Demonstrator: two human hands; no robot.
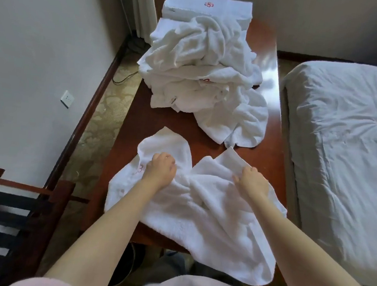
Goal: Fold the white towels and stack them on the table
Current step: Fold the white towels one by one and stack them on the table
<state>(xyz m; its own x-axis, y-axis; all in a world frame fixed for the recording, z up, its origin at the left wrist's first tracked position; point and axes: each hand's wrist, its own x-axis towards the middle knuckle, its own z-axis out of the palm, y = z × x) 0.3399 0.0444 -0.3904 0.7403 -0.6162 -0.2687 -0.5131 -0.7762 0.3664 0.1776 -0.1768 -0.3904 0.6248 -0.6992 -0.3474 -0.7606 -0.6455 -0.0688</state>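
White towel (211, 212) lies bunched across the near end of the wooden table (166, 123), with its tail hanging over the near edge toward 5 o'clock and a red emblem (140, 168) showing at its 10 o'clock side. The left hand (161, 166), at about 11 o'clock on the cloth, has its fingers curled into a gather of terry beside the emblem. The right hand (253, 181), at 1 o'clock, curls its fingers over a raised flap of the edge. Neither seems to hold a clean corner, so the step in hand looks like spreading the piece flat before the first fold. To do it well, each hand should work outward to a true corner, pull the hem taut, and draw the hanging end onto the wood so the edges can be matched. Farther off at 12 o'clock a heap of unfolded towels (200, 60) sprawls mid-table, and the folded stack (202, 8) sits behind it at the far end. A bed (341, 132) flanks the table at 3 o'clock.
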